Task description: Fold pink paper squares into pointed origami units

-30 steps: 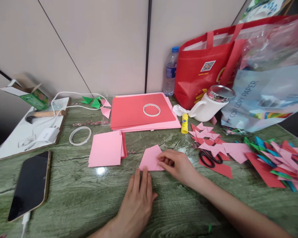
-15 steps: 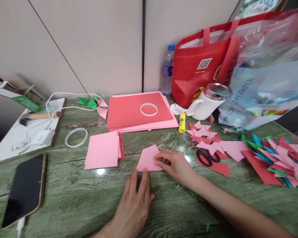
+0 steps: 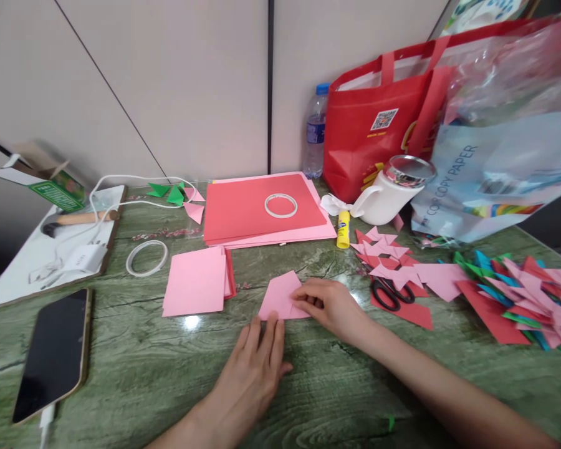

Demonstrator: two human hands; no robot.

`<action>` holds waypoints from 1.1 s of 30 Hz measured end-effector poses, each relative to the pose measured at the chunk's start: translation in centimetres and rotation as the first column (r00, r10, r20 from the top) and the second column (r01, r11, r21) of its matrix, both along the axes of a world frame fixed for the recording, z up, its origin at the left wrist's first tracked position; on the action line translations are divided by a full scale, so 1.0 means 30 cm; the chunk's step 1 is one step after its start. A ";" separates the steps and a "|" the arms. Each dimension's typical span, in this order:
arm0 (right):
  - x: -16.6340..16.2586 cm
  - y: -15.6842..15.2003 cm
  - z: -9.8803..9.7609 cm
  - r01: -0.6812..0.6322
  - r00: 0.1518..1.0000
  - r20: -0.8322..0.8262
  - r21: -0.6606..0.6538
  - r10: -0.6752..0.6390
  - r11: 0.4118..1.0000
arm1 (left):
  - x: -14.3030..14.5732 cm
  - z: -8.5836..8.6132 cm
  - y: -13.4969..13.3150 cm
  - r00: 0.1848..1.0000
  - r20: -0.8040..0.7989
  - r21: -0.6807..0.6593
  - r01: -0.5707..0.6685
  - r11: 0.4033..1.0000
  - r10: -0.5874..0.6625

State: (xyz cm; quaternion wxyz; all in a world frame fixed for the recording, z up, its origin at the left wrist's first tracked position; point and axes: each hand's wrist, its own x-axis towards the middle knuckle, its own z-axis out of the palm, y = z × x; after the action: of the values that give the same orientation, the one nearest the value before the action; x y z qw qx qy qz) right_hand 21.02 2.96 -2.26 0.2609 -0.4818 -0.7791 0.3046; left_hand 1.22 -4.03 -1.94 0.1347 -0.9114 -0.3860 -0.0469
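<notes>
A folded piece of pink paper (image 3: pixel 279 294) lies flat on the green table in front of me. My left hand (image 3: pixel 257 355) rests at its lower edge, fingers stretched out, fingertips touching the paper. At the paper's right side, my right hand (image 3: pixel 330 305) pinches the edge between thumb and bent fingers. To the left is a stack of pink squares (image 3: pixel 194 280) with red sheets (image 3: pixel 230 274) showing beneath. Black-handled scissors (image 3: pixel 391 294) lie right of my right hand, their blades hidden under paper scraps.
Red sheets (image 3: pixel 243 215) with a tape roll (image 3: pixel 281 206) lie behind. A glue stick (image 3: pixel 343 229), a white mug (image 3: pixel 378 199) and a red bag (image 3: pixel 374 118) stand at the right, near a colourful paper pile (image 3: pixel 528 299). A phone (image 3: pixel 51 355) lies at the left.
The view has shifted slightly. My left hand's fingertips now reach a little further onto the pink paper's lower edge. The right hand keeps its pinch at the right side.
</notes>
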 end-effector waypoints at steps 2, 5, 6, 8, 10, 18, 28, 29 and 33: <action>0.010 0.006 0.003 -0.031 0.999 0.008 0.008 0.031 0.999 | -0.002 0.002 0.002 1.000 -0.003 -0.034 0.002 0.999 -0.002; 0.016 0.002 0.005 -0.072 0.997 0.025 0.123 0.069 0.990 | -0.004 0.012 0.008 1.000 0.006 -0.089 0.021 0.996 -0.021; 0.013 -0.007 0.005 -0.083 0.996 0.041 0.204 0.077 0.975 | -0.004 0.016 0.010 1.000 0.009 -0.104 0.027 0.994 -0.026; -0.004 -0.033 0.004 -0.140 0.989 0.103 0.368 0.109 0.919 | -0.003 0.024 0.013 1.000 0.014 -0.118 0.029 0.993 -0.027; -0.028 -0.069 -0.001 -0.261 0.959 0.219 0.446 0.179 0.856 | 0.000 0.028 0.014 1.000 0.015 -0.115 0.019 0.993 -0.018; -0.079 -0.148 -0.018 -0.389 0.860 0.482 0.409 0.167 0.826 | 0.005 0.019 0.011 0.999 0.045 -0.074 0.022 0.997 -0.019; -0.072 -0.135 -0.008 -0.356 0.867 0.474 0.372 0.155 0.857 | -0.023 -0.001 -0.001 0.997 0.064 -0.021 0.047 0.999 -0.046; -0.071 -0.134 -0.009 -0.355 0.867 0.472 0.364 0.158 0.861 | -0.025 -0.005 -0.004 0.997 0.064 -0.026 0.050 0.998 -0.049; -0.067 -0.131 -0.007 -0.365 0.860 0.477 0.327 0.181 0.872 | -0.027 -0.014 -0.010 0.997 0.064 -0.054 0.045 0.998 -0.042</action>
State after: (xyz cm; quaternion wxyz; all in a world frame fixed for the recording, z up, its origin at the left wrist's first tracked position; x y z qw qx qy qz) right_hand 19.01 -0.98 -2.47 0.1289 -0.3540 -0.9246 0.0563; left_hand 0.41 -4.33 -2.36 0.0963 -0.9211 -0.3713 -0.0675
